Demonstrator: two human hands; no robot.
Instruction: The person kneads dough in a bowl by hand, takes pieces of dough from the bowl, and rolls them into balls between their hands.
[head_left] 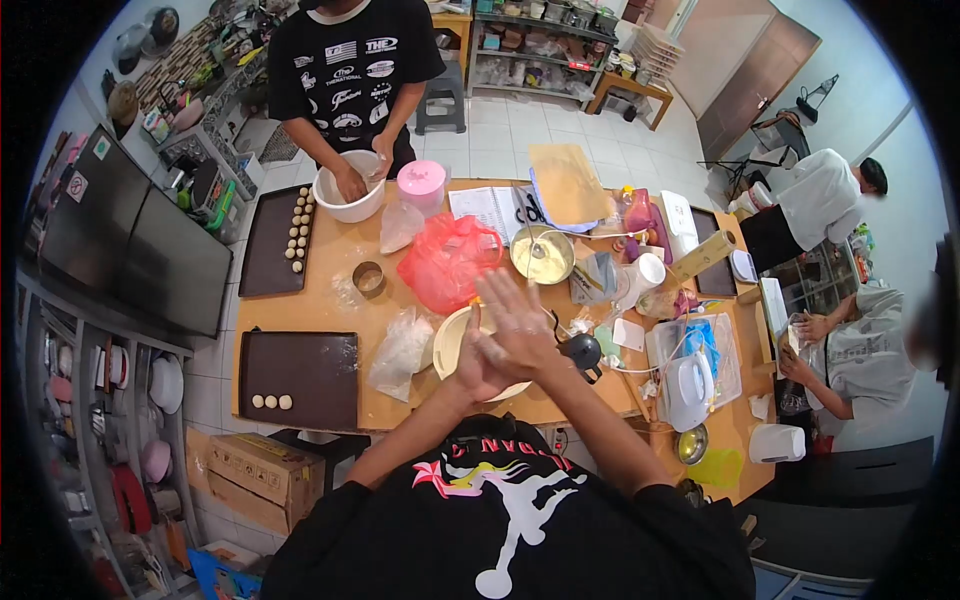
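In the head view my right hand (525,335) lies across my left hand (480,365), palm against palm, with pale floury smears on the skin. The right hand's fingers are stretched out and somewhat blurred. My left hand is partly covered, its visible fingers straight. Whatever may be between the palms is hidden. Beneath them sits a cream-coloured bowl (449,345), its contents mostly blocked from sight. On the near dark baking tray (300,365) rest 3 small dough balls (271,402). Beside the bowl is a clear plastic bag (398,355) of pale stuff.
Across the table (335,320) a person in black works in a white bowl (348,205), beside a tray (262,245) holding several dough balls. A red plastic bag (450,262), a bowl of yellowish mix (542,255) and a hand mixer (688,390) stand around. Two people are at right.
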